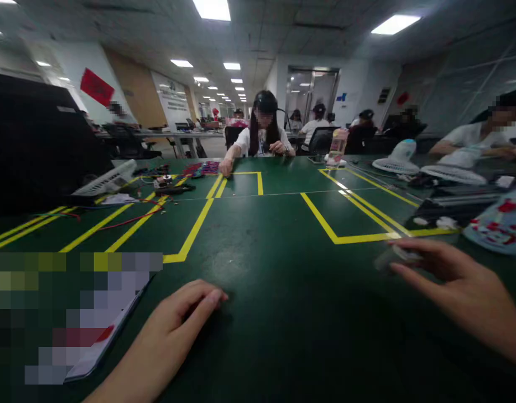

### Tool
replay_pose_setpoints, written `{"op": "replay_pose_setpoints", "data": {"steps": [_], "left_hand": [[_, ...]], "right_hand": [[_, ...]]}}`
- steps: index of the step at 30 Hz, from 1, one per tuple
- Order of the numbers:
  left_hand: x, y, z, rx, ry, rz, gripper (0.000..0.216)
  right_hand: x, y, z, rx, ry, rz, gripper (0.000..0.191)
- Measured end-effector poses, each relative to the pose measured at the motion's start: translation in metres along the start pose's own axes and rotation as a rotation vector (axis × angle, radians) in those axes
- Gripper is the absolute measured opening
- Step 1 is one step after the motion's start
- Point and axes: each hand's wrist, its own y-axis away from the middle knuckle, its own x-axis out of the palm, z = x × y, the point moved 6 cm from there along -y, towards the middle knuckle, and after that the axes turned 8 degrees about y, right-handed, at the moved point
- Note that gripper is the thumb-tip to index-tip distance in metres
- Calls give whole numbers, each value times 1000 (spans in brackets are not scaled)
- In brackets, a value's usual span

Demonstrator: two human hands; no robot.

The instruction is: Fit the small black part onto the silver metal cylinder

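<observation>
Left hand (180, 313) lies loosely curled, holding nothing, on the green table (283, 313) near its front edge, while the right hand (459, 291), toward the right edge, pinches a small blurry object (398, 257), and a co-worker (264, 137) sits at the far edge.

Green table (283, 291) bare between left hand (180, 316) and right hand (442, 280); open lane runs forward through the yellow tape boxes (337, 224) to the far edge; left side blocked by papers (94, 336), red wires (132, 218) and a keyboard (109, 180); right side crowded by a fan (398, 157) and a patterned pouch (497, 224); small blurred object (394, 254) at right fingertips.
</observation>
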Motion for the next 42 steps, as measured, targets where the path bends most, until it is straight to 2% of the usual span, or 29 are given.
{"op": "replay_pose_setpoints", "data": {"steps": [3,5,7,9,16,20,25,27,36,40,42], "left_hand": [[0,-1,0,6,-20,-6,28],[0,-1,0,17,-30,-2,27],[0,-1,-1,30,-33,7,27],[0,-1,-2,41,-34,13,27],[8,-7,-14,92,-77,9,19],[27,-12,-44,187,-83,37,17],[47,-23,-82,303,-64,47,18],[50,-28,-88,315,-65,40,16],[51,-34,-93,366,20,35,15],[39,-31,-86,316,44,-45,12],[37,-31,-77,271,8,-34,12]], "right_hand": [[42,10,86,-240,-173,205,41],[62,16,129,-343,-266,298,37],[75,19,157,-403,-347,345,35],[82,19,170,-430,-403,366,35],[85,18,170,-445,-451,363,38],[90,18,168,-398,-476,368,41],[100,20,158,-249,-553,415,69],[102,21,156,-231,-548,428,66],[99,17,163,-266,-545,486,49],[96,15,160,-260,-486,516,42],[95,15,157,-248,-477,505,43]]}}
